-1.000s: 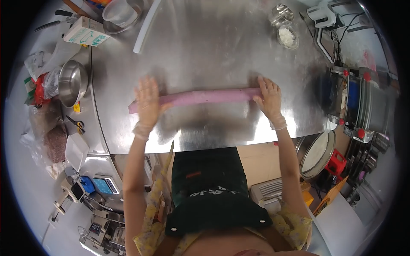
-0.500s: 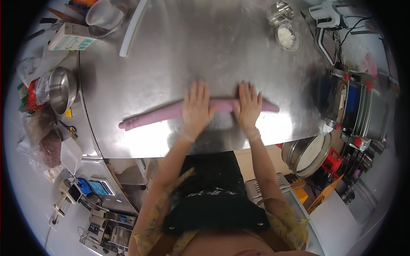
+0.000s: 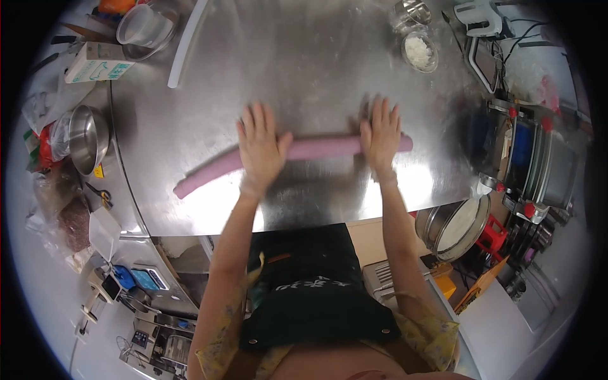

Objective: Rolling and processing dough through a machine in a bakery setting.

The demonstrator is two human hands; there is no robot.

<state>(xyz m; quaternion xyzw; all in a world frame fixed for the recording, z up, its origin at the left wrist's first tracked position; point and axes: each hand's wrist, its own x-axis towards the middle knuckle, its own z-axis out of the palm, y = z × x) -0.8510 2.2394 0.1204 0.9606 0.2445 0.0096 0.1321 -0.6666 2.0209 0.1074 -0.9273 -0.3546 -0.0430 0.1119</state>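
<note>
A long pink-purple dough log point(image 3: 323, 147) lies crosswise on the stainless steel table point(image 3: 297, 76), its left end bending toward me. My left hand point(image 3: 261, 145) rests flat across the log left of its middle, fingers stretched away from me and thumb out to the right. Close to the log's right end, my right hand point(image 3: 381, 136) lies over it with palm down and fingers extended. Both hands press on top of the dough without gripping it. The parts of the log under the palms are hidden.
A white rod point(image 3: 187, 44) lies at the far left, near a milk carton point(image 3: 98, 63) and plastic tub point(image 3: 145, 26). A steel bowl point(image 3: 88, 139) and scissors point(image 3: 100, 195) sit left. At the far right are a bowl of white pieces point(image 3: 419, 53) and a hand mixer point(image 3: 478, 19).
My hands have moved apart and slightly away from me, the left one farther left, the right one a little right. The log's middle and right end have rolled away from me.
</note>
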